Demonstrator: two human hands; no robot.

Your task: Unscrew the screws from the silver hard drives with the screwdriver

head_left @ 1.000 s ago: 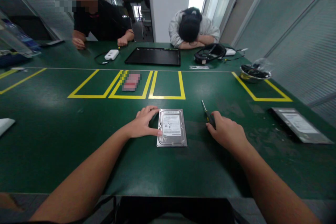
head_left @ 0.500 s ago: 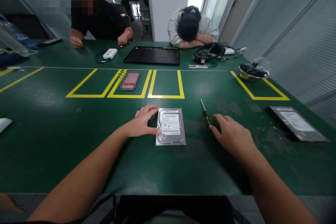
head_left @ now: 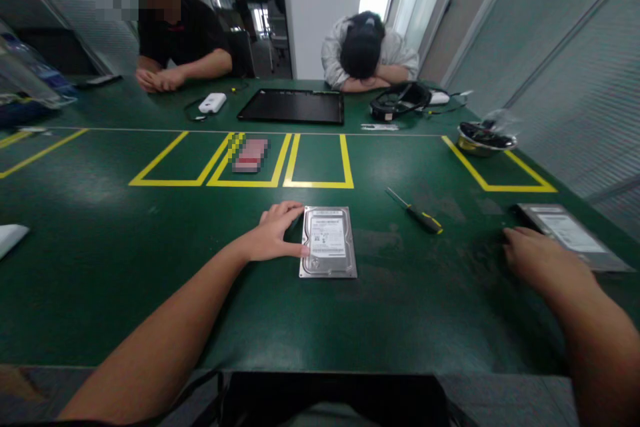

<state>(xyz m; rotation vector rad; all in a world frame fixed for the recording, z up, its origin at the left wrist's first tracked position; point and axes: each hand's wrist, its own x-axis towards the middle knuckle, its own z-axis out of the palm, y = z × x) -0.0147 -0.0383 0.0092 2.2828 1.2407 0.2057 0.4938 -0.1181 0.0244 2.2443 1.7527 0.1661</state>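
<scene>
A silver hard drive [head_left: 327,240] with a white label lies flat on the green table in front of me. Against its left edge rests my left hand [head_left: 275,233], thumb and fingers spread wide apart, the thumb tip touching the drive's lower left side. My right hand [head_left: 550,263] is low over the table at the far right, beside a second hard drive [head_left: 570,230] and partly covering it. Its fingers are drawn together, and whatever they pinch is hidden. A black and yellow screwdriver [head_left: 420,215] lies loose between the two drives.
Yellow tape outlines [head_left: 320,185] mark the table. Farther back are a pink blurred item [head_left: 251,155], a black screen panel [head_left: 295,107], a coiled headset [head_left: 400,101] and a bowl of dark parts [head_left: 485,140]. Two people sit opposite, one with head down.
My right hand has let go of the screwdriver, which now lies on the table, and has moved right to the second drive. My left hand has stayed at the first drive.
</scene>
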